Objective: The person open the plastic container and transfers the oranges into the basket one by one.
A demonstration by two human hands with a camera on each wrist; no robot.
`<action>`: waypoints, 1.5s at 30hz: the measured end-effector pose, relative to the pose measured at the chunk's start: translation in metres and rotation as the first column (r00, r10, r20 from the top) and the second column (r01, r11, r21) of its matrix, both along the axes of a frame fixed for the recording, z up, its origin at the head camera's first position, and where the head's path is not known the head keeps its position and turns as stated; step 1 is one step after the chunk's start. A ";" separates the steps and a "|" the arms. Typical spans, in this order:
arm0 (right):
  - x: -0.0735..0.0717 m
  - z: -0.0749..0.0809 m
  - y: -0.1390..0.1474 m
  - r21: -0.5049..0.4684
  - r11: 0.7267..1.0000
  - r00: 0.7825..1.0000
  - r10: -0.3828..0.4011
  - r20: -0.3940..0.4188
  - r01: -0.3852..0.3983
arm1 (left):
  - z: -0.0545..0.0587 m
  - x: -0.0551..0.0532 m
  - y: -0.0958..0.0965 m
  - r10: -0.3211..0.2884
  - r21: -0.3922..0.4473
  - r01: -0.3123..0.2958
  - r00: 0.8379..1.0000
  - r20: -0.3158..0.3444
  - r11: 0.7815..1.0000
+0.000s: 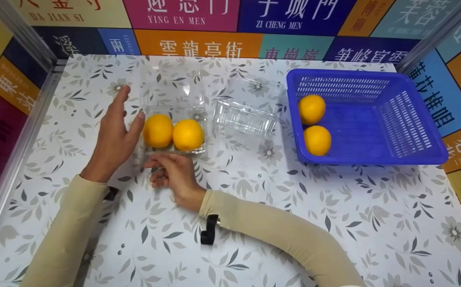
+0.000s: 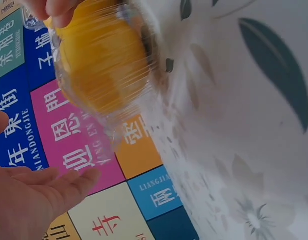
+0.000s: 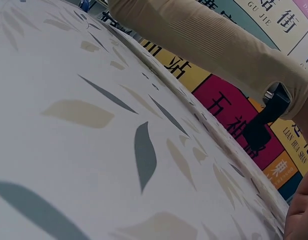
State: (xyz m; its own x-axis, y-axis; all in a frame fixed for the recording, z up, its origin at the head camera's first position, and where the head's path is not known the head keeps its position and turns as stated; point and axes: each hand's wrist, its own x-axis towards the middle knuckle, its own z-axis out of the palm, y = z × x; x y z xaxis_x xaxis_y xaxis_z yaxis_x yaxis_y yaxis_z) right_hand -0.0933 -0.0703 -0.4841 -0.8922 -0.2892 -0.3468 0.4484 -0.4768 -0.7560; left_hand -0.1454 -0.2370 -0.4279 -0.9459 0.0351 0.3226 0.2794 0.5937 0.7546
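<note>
Two oranges (image 1: pixel 188 134) sit side by side in a clear plastic clamshell box (image 1: pixel 174 151), whose transparent lid (image 1: pixel 172 85) lies folded back behind it. Left of the box, my left hand (image 1: pixel 114 133) is raised with straight fingers and thumb spread apart, the thumb tip close to the left orange (image 1: pixel 158 130). My right hand (image 1: pixel 176 175) is just in front of the box's near edge, fingers loosely bent with nothing visible in them. In the left wrist view, the left hand (image 2: pixel 41 195) faces the box side, and an orange (image 2: pixel 101 60) shows through the clear plastic.
A second clear plastic container (image 1: pixel 246 117) lies to the right of the box. Farther right, a blue plastic basket (image 1: pixel 373 159) has two oranges (image 1: pixel 317 140) along its left wall. Printed panels (image 1: pixel 198 44) border the floral tabletop (image 1: pixel 254 207) at the back and sides.
</note>
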 end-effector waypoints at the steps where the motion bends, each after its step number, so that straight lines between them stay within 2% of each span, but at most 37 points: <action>1: 0.000 0.000 0.000 0.001 1.000 1.000 0.001 0.001 -0.001 | -0.001 0.000 0.000 0.003 0.001 -0.003 1.000 0.011 1.000; 8: 0.000 0.000 0.001 0.002 1.000 1.000 0.009 -0.009 -0.009 | -0.005 0.004 -0.001 0.024 0.003 -0.025 0.996 0.089 1.000; 14: 0.000 0.000 0.003 0.001 1.000 1.000 0.018 -0.006 -0.018 | -0.006 0.007 -0.001 0.016 0.068 -0.028 0.986 0.165 0.997; 22: 0.004 0.003 0.015 0.053 0.998 0.999 0.034 0.026 -0.035 | -0.011 0.010 0.000 0.000 0.144 -0.029 0.981 0.196 0.989; 27: 0.008 0.005 0.024 0.080 0.996 0.999 0.050 0.008 -0.051 | -0.013 0.010 0.001 0.000 0.194 -0.047 0.972 0.235 0.980; 29: 0.009 0.006 0.027 0.089 0.994 0.998 0.057 -0.002 -0.056 | -0.014 0.011 0.001 0.009 0.220 -0.071 0.962 0.271 0.973; 33: 0.011 0.006 0.032 0.103 0.993 0.998 0.064 -0.009 -0.063 | -0.018 0.014 0.002 0.018 0.265 -0.122 0.932 0.363 0.956; 36: 0.012 0.006 0.034 0.107 0.992 0.997 0.072 -0.011 -0.070 | -0.023 0.016 0.003 -0.004 0.336 -0.141 0.918 0.397 0.931; 40: 0.015 0.006 0.037 0.117 0.990 0.996 0.088 -0.028 -0.084 | -0.027 0.018 0.002 -0.028 0.433 -0.166 0.913 0.407 0.886; 43: 0.016 0.008 0.039 0.126 0.987 0.994 0.103 -0.042 -0.097 | -0.030 0.018 0.000 -0.029 0.452 -0.177 0.910 0.413 0.874; 45: 0.016 0.010 0.040 0.131 0.986 0.992 0.115 -0.049 -0.108 | -0.031 0.019 -0.001 -0.032 0.450 -0.177 0.908 0.419 0.875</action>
